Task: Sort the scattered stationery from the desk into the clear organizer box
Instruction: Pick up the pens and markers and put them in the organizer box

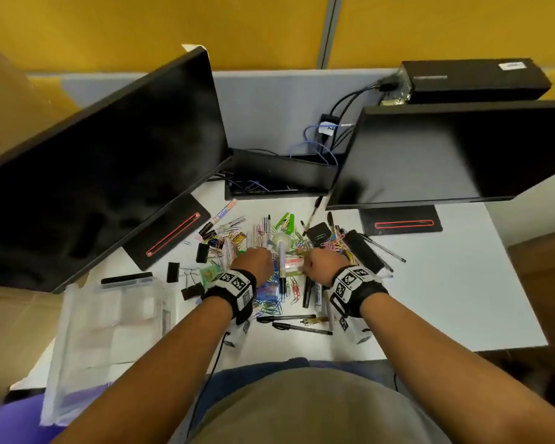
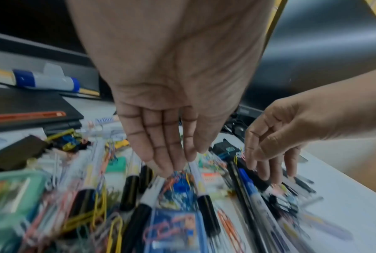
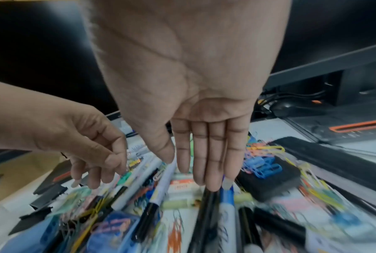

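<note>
A pile of stationery (image 1: 282, 267) lies mid-desk: markers, pens (image 1: 298, 328), coloured paper clips (image 1: 269, 304), black binder clips (image 1: 193, 291), a green stapler (image 1: 285, 221). The clear organizer box (image 1: 116, 315) stands at the front left, lid up. My left hand (image 1: 260, 256) hovers over the pile's left side, fingers pointing down at a tangle of clips (image 2: 179, 178), holding nothing. My right hand (image 1: 311, 261) is over the right side; its fingertips (image 3: 211, 186) reach black and blue markers (image 3: 226, 198). A white marker with a black cap (image 3: 159, 193) lies between the hands. The left hand (image 2: 182, 162) and right hand (image 3: 189, 172) both hold nothing.
Two dark monitors (image 1: 109, 161) (image 1: 455, 155) overhang the desk's back, their bases (image 1: 173, 232) (image 1: 401, 221) flanking the pile. A black cable tray (image 1: 279, 177) sits behind it. A black eraser block (image 3: 267, 181) with clips on it lies at the right. The desk edge runs at the front.
</note>
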Demonstrator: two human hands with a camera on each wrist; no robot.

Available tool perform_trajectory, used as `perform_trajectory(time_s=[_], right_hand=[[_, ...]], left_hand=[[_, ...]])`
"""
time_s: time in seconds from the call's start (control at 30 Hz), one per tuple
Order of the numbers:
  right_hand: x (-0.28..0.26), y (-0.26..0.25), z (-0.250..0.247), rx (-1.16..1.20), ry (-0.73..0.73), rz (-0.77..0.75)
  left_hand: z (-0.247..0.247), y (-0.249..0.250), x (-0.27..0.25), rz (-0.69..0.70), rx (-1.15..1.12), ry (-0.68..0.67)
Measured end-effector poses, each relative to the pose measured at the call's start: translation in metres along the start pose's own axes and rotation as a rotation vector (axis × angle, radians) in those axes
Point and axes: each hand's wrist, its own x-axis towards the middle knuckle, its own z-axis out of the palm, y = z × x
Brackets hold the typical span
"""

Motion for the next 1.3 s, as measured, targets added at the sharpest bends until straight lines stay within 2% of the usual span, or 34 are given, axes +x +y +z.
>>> perform_trajectory(time_s=[0.13,0.27,0.43,0.83,1.03,1.17,1.3], right_hand=[[-0.010,0.012,0.021,-0.085,-0.041,0.130],[-0.015,0.028,0.038,-0.106,-0.063,0.213],[-0.016,0.046,0.045,-0.053,-0.074,0.184],[0.004,0.053,0.046,-0.021,-0.134,0.160],[0.017,0.047,0.039,0.021,-0.207,0.180],[0.026,0.047,0.040,0.132,-0.199,0.184],[0.030,0.044,0.041,0.175,-0.169,0.262]], left_hand=[[0.018,0.003,0.006,0.000,-0.005,-0.090],[0.032,0.012,0.014,0.006,-0.006,-0.032],[0.046,0.016,0.024,-0.053,0.015,0.032],[0.053,0.017,0.033,-0.109,-0.091,-0.015],[0.045,0.023,0.036,-0.107,-0.161,-0.040],[0.045,0.027,0.039,-0.089,-0.226,-0.042],[0.051,0.032,0.046,-0.084,-0.289,-0.051]])
